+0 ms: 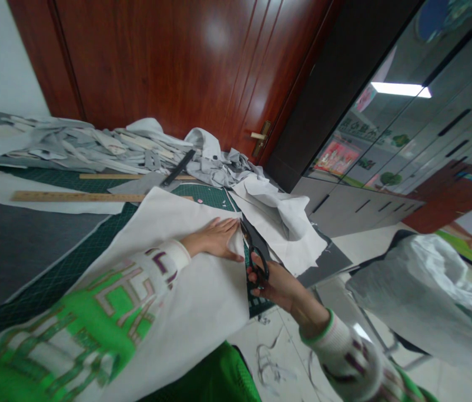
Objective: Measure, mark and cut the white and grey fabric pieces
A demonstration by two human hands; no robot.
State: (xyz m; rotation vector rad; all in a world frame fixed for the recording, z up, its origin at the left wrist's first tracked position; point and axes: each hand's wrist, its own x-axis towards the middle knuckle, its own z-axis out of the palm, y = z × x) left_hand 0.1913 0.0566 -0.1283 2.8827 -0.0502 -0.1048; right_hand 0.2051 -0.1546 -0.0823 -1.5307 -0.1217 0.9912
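A large white sheet of fabric-like material (202, 290) lies over the green cutting mat (63, 273) and hangs past the table's near edge. Flat on this sheet, close to its right edge, rests my left hand (214, 239), fingers stretched out and thumb apart. My right hand (275, 282) has its fingers through the handles of black scissors (260, 262). The blades point away from me along the sheet's right edge, near my left fingertips; whether they bite into the material is hard to make out.
Grey and white scraps (105, 148) are heaped against the wooden door (168, 67). Wooden rulers (80, 196) and a black bar (178, 167) lie on the mat. Loose white pieces (277, 223) sit to the right. Offcuts litter the floor (277, 346) near a stuffed white sack (420, 296).
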